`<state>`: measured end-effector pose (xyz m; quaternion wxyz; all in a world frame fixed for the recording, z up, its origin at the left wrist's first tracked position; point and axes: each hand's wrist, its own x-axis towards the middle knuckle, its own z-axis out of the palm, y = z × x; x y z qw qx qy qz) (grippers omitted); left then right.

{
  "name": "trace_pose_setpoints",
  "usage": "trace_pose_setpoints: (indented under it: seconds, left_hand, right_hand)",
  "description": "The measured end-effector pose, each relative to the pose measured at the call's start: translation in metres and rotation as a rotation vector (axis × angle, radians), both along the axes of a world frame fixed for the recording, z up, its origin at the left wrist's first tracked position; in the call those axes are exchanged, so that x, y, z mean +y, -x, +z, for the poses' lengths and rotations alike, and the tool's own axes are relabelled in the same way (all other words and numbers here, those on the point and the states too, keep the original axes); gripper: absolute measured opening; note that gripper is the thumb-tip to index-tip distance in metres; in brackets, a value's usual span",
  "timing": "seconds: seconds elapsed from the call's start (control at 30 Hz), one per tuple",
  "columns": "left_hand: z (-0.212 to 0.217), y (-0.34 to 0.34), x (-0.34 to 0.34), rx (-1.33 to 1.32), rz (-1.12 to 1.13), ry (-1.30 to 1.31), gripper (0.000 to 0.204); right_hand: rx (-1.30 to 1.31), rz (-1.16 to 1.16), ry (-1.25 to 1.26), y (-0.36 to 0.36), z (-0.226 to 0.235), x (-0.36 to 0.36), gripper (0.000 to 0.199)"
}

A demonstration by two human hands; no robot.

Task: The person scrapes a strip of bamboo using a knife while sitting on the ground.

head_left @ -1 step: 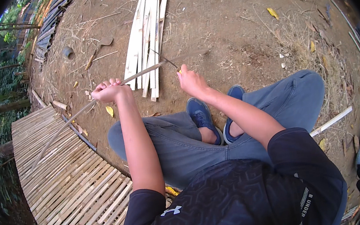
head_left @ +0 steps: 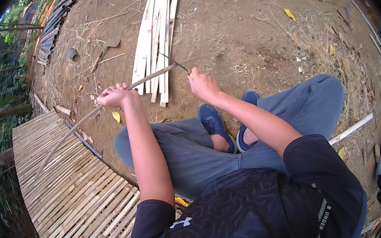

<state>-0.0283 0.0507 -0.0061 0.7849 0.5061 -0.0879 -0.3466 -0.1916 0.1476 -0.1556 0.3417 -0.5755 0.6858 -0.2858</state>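
Nothing has moved since the earlier frame: left hand [head_left: 115, 96] clamped around long bamboo strip [head_left: 79, 123], right hand [head_left: 203, 84] at 3 o'clock closed on a knife [head_left: 176, 64] against it; strip looks light, springy, splintery-edged, best gripped mid-length near the cut.

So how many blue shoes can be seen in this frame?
2. One blue shoe sits left of the other blue shoe, both between the crossed legs, below the right hand.
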Motion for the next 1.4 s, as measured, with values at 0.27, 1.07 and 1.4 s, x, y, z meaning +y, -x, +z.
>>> trace_pose_setpoints:
  seconds: [0.27, 1.07, 1.4]
  left_hand:
    - [-0.002, -0.005, -0.004, 0.038, 0.076, -0.063, 0.019]
    - [-0.003, 0.003, 0.0, -0.022, 0.019, -0.012, 0.022]
    - [-0.002, 0.003, 0.0, -0.036, -0.027, 0.022, 0.022]
  right_hand:
    - [-0.018, 0.102, -0.053, -0.004, 0.013, -0.002, 0.026]
    - [-0.117, -0.088, -0.256, 0.015, -0.013, -0.009, 0.027]
    - [-0.019, -0.021, -0.25, 0.039, -0.037, -0.011, 0.031]
